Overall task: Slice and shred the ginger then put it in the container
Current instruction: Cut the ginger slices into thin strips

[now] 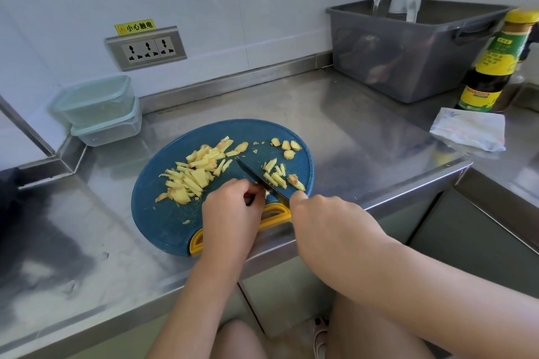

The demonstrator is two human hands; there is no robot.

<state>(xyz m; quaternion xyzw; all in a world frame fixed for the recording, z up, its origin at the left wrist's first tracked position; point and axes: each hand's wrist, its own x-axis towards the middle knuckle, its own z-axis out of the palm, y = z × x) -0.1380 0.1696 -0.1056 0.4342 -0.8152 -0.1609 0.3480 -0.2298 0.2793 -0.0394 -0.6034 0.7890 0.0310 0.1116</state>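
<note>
My right hand [326, 218] grips one black knife [262, 179], tip pointing away-left over yellow ginger shreds [192, 175] on the round blue cutting board [163, 218]; left hand [233, 207] curled beside it, grip unclear; two clear plastic containers [99, 111] stacked behind.

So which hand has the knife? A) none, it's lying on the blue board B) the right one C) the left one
B: the right hand grips the knife, blade angled across the cutting board, while the left hand curls beside the blade.
</note>
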